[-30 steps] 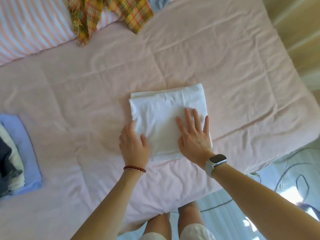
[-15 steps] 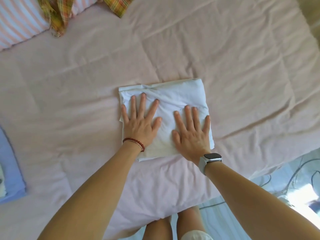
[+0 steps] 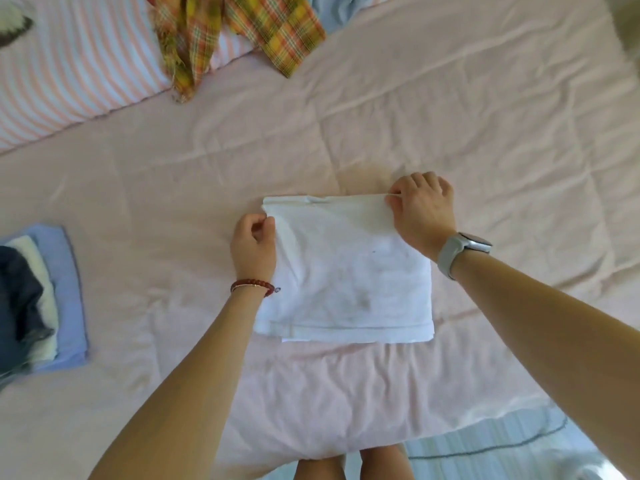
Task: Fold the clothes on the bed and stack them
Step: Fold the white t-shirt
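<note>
Head view, the only one on offer: the white garment (image 3: 349, 271) lies folded into a neat rectangle on the pink bedcover (image 3: 450, 133), right in front of the person at the bed's near edge. Everything else gets placed from that white rectangle.

The left hand (image 3: 253, 247) is at its left edge near the far corner, fingers curled and pinching the cloth. The right hand (image 3: 424, 209) is on the far right corner, fingers closed round the top hem, which looks slightly raised off the cover. Both hands are gripping, then, neither flat nor free.

Well off to the left of the white garment sits the stack (image 3: 38, 299): a blue piece at the bottom, a cream one on it, something dark on top, all folded. Far beyond the white garment, up by the striped pillow (image 3: 69, 74), a plaid garment (image 3: 242, 32) lies loose and unfolded, with a scrap of pale blue cloth (image 3: 332, 12) just beside it.

My read on progress: three or so pieces done and stacked, the white one folded or nearly so and, by that two-handed grip, likely about to be folded once more or carried over to the stack. The plaid and the pale blue are left to do.
</note>
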{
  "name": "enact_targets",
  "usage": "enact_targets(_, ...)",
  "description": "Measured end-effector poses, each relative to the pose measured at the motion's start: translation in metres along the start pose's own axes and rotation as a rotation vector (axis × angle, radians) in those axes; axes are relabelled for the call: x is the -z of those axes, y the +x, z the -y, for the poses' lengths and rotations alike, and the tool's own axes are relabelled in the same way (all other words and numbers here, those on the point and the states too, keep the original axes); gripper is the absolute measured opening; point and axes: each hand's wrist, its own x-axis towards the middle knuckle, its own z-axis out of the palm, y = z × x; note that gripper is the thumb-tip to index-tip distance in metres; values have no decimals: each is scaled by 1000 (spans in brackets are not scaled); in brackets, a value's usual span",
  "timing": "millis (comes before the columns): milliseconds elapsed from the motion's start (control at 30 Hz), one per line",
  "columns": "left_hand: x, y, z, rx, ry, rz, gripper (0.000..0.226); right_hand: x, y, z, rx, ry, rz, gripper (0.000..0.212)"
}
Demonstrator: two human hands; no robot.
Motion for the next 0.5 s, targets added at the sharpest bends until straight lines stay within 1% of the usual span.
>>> enact_targets(100,-6,10,-2,51,38,-50,14,-7,-2,-3,-30,20,-49,23)
enact_targets(167,-6,15,1,153,112,-44,14,-14,-6,-6,-127,104,-70,24)
enact_targets(200,-4,15,1,205,136,-35,15,-16,-6,-7,-210,173,-86,26)
enact_targets(267,1,19,3,289,142,64,30,-13,-9,-8,-388,339,-100,37)
enact_targets(333,10,20,7,294,79,270,55,-10,-20,-7,-464,475,-57,50)
enact_targets(367,15,18,9,298,36,384,62,-9,-32,-5,-475,519,-5,55)
enact_targets(400,19,13,10,326,2,468,63,-10,-47,-3,-480,556,52,57)
enact_targets(433,20,5,14,367,-21,508,57,-12,-62,0,-493,606,100,57)
enact_targets(467,19,-3,17,380,-5,505,48,-14,-76,1,-520,669,135,56)
enact_targets(500,17,-11,19,342,32,468,42,-14,-88,3,-550,733,154,55)
